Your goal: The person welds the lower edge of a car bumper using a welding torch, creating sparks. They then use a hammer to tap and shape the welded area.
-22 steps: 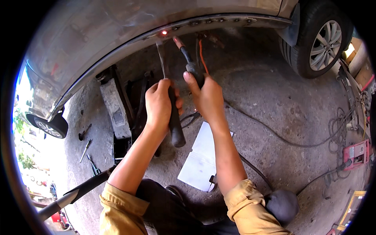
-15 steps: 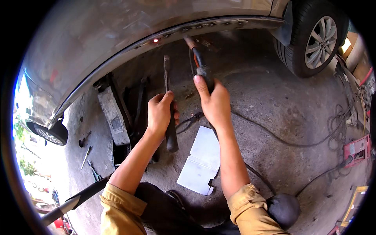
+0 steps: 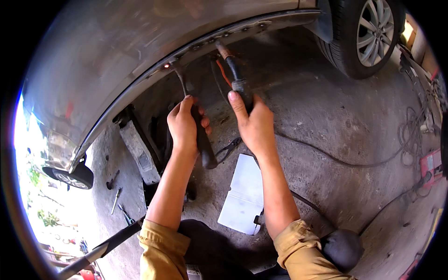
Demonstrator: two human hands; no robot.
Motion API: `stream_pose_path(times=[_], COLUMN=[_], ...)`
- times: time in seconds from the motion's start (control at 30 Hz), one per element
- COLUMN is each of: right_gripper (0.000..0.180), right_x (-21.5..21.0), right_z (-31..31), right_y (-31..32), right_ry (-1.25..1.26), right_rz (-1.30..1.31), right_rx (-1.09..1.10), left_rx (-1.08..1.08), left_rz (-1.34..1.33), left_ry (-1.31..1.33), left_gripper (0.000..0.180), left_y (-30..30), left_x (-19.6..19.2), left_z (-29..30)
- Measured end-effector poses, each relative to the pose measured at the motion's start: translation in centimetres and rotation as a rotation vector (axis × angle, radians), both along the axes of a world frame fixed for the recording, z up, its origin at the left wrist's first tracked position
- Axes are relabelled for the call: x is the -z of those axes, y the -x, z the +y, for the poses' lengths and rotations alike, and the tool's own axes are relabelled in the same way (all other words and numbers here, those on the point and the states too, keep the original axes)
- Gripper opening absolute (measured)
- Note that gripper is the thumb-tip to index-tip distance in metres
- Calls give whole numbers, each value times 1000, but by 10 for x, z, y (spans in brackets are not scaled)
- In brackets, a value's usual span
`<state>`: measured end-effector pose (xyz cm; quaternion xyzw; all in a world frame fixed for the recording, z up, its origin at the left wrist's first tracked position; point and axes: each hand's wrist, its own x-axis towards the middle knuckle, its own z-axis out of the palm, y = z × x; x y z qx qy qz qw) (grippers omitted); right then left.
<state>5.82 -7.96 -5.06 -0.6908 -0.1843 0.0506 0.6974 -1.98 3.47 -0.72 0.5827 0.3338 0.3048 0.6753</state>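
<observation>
Along the lower edge of a grey car [image 3: 154, 28] runs the sill [image 3: 252, 31], dotted with a row of dark weld spots; one spot [image 3: 166, 66] toward the left glows red. My left hand [image 3: 182, 125] is wrapped round the dark handle of a flat-bladed screwdriver [image 3: 205, 148]. Its blade tip meets the sill just right of the glow. A welding torch [image 3: 237, 77] is gripped in my right hand [image 3: 255, 123], thumb along its body. The torch nozzle points up at the sill, close below it; whether they touch I cannot tell.
A floor jack [image 3: 140, 149] stands under the car at left, its long handle [image 3: 100, 252] reaching toward me. White cardboard [image 3: 242, 196] and pliers [image 3: 228, 148] lie on the floor. Cable [image 3: 326, 156] runs right toward a red machine [image 3: 431, 165]. A wheel [image 3: 373, 32] stands upper right.
The screwdriver has moved up and left, its blade now reaching the sill beside the glowing spot. The torch stays near the sill in my right hand. The view has shifted slightly.
</observation>
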Motion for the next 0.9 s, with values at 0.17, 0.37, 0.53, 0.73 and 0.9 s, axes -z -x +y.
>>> stream_pose_path(times=[0.17,0.37,0.53,0.73,0.9], right_gripper=[64,60,62,62,63], right_x=[10,-1,3,4,10], right_z=[0,-13,-19,-28,-35], right_y=[0,-7,-8,-19,-31], right_ry=[-30,-22,-35,-61,-94], right_rz=[-45,27,54,104,76], right_rx=[33,4,35,113,179], left_rx=[-21,19,21,70,93], left_rz=[-38,3,-4,13,84], left_ry=[-9,-22,-50,-109,-227], left_gripper=[26,30,30,29,30], left_y=[-3,-10,-19,-36,-41], left_x=[4,9,18,23,42], left_z=[-10,-15,-15,-6,-22])
